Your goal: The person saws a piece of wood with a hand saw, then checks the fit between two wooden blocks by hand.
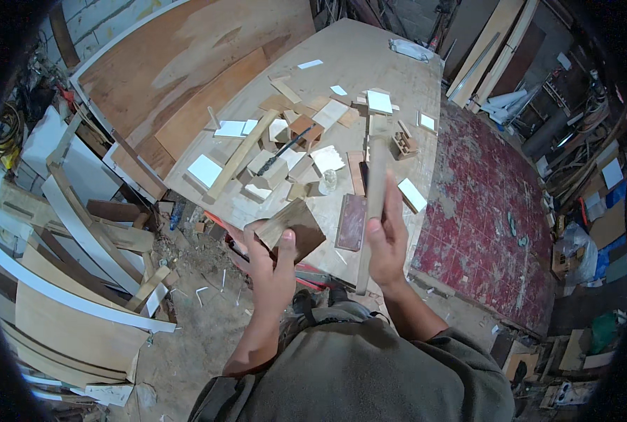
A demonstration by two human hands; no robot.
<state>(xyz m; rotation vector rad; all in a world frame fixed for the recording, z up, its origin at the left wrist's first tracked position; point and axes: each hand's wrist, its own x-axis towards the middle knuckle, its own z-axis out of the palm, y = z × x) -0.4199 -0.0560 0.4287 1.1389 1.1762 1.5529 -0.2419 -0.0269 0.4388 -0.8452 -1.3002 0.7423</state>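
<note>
My left hand (273, 273) is closed around a squarish wood block (296, 224), its thumb on the near face and fingers at the left edge. The block is above the table's near edge. My right hand (389, 252) grips a long pale wooden strip (375, 183) held roughly upright, thumb on the side facing me. Between the two hands a dark reddish flat block (351, 224) lies on the table (356, 53). Beyond the left hand stand a small clear cup (327, 181) and several wood offcuts (298, 169). A thin dark tool (275, 159) lies across them.
White squares (204, 171) and a long wooden batten (242, 158) lie on the table's left part. A slotted wooden piece (404, 143) sits at right. A large plywood panel (201, 63) leans at left, with scrap boards (92, 232) below. Red flooring (482, 218) borders the right side.
</note>
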